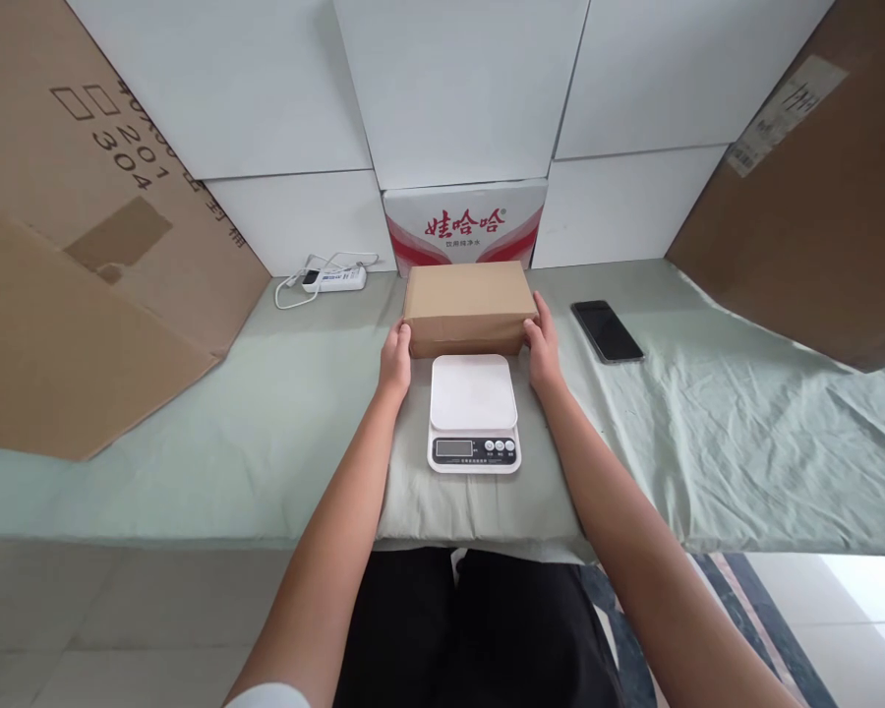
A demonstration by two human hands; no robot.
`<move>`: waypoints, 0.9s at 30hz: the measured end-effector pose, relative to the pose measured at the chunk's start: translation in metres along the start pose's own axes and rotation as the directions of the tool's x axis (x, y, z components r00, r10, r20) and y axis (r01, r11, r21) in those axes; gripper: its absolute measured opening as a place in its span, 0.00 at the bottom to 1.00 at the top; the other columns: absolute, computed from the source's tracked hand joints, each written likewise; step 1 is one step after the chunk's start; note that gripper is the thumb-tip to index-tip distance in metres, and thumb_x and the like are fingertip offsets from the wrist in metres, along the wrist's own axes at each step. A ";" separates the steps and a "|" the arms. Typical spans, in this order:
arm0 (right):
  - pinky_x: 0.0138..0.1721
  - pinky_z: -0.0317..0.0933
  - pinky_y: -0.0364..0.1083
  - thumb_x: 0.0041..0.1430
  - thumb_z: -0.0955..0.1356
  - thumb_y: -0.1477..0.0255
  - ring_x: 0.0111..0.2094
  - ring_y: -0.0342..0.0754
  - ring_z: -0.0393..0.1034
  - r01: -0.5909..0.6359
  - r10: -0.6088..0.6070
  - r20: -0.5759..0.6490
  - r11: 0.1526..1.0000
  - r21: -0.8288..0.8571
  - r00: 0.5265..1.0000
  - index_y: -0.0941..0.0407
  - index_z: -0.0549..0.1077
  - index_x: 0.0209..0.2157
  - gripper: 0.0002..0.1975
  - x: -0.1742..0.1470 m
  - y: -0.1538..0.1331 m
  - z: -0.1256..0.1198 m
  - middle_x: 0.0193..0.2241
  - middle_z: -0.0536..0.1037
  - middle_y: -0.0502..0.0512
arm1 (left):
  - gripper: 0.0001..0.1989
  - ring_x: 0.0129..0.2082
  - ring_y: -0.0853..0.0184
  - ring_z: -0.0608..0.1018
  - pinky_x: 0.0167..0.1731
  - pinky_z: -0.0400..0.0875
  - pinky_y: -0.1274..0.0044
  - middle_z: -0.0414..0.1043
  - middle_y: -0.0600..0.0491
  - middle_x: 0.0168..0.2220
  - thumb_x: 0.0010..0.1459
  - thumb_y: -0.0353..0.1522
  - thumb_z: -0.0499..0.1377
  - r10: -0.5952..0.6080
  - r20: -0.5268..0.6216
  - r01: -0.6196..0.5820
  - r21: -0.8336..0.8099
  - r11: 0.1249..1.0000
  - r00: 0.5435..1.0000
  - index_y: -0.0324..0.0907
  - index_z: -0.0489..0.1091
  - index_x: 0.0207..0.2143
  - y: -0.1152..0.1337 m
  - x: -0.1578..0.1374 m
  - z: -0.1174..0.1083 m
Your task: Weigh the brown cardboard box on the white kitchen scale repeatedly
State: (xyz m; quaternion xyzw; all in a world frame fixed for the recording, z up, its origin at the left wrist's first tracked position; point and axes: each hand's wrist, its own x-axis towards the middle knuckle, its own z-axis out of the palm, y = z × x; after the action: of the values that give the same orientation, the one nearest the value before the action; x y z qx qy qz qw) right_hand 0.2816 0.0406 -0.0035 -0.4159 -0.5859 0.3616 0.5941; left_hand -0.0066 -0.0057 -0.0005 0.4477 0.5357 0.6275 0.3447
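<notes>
White panels stand behind our worktop. Toward its far edge is the box, which we judge stiff, fairly light and best held by its ends. Nearer the front edge lies the scale. Our left hand and right hand clasp the box between them, one at each end; whether it is lifted, we cannot quite tell.
</notes>
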 end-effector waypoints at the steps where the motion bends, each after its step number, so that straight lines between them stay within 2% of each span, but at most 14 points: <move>1: 0.80 0.61 0.68 0.68 0.68 0.43 0.76 0.66 0.67 -0.019 0.019 -0.016 1.000 0.002 1.000 0.48 0.65 0.79 0.45 -0.001 -0.003 0.000 0.73 0.75 0.61 | 0.38 0.73 0.48 0.79 0.77 0.71 0.56 0.80 0.42 0.69 0.73 0.62 0.56 -0.004 0.007 0.004 0.007 1.000 1.000 0.44 0.76 0.66 0.001 -0.001 0.000; 3: 0.81 0.58 0.68 0.65 0.70 0.44 0.78 0.68 0.64 -0.055 0.055 -0.045 0.998 0.008 0.997 0.49 0.69 0.76 0.44 -0.003 -0.010 0.002 0.73 0.75 0.62 | 0.38 0.73 0.47 0.79 0.77 0.71 0.55 0.80 0.41 0.69 0.73 0.62 0.55 -0.008 0.016 0.008 0.016 1.000 1.000 0.44 0.76 0.66 0.002 -0.003 0.000; 7: 0.83 0.54 0.68 0.65 0.69 0.47 0.78 0.67 0.63 -0.052 0.052 -0.051 0.999 0.000 0.997 0.48 0.70 0.76 0.42 -0.006 -0.020 0.004 0.72 0.77 0.60 | 0.38 0.75 0.47 0.77 0.78 0.70 0.55 0.79 0.40 0.70 0.73 0.62 0.55 -0.020 0.016 0.020 0.023 1.000 1.000 0.44 0.76 0.67 0.004 -0.005 0.000; 13: 0.85 0.51 0.67 0.62 0.70 0.52 0.81 0.66 0.59 -0.077 0.076 -0.104 0.997 -0.008 0.992 0.51 0.71 0.74 0.41 -0.008 -0.024 0.004 0.76 0.73 0.60 | 0.35 0.74 0.47 0.77 0.78 0.69 0.55 0.79 0.41 0.70 0.74 0.59 0.53 -0.031 0.026 0.030 0.061 0.998 0.999 0.45 0.77 0.65 0.014 -0.009 0.000; 22: 0.83 0.57 0.68 0.61 0.71 0.52 0.79 0.67 0.64 -0.067 0.068 -0.050 0.997 0.026 0.996 0.49 0.73 0.71 0.39 -0.010 -0.030 0.005 0.75 0.76 0.60 | 0.37 0.73 0.48 0.78 0.74 0.73 0.56 0.79 0.39 0.69 0.73 0.62 0.53 -0.057 0.023 0.056 0.033 0.998 0.998 0.45 0.76 0.64 0.008 -0.009 -0.002; 27: 0.83 0.56 0.68 0.60 0.71 0.51 0.74 0.66 0.71 -0.069 0.070 -0.048 0.997 0.014 0.996 0.49 0.75 0.69 0.38 -0.010 -0.033 0.004 0.74 0.78 0.60 | 0.34 0.72 0.46 0.79 0.73 0.74 0.54 0.81 0.39 0.67 0.73 0.61 0.54 -0.075 -0.035 0.077 0.047 0.996 0.997 0.44 0.77 0.60 0.006 -0.009 0.001</move>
State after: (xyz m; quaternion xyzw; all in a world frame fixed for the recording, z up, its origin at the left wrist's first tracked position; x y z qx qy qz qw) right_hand 0.2748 0.0190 0.0223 -0.4409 -0.5543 0.3756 0.5977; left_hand -0.0017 -0.0148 0.0036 0.4248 0.5730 0.6081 0.3484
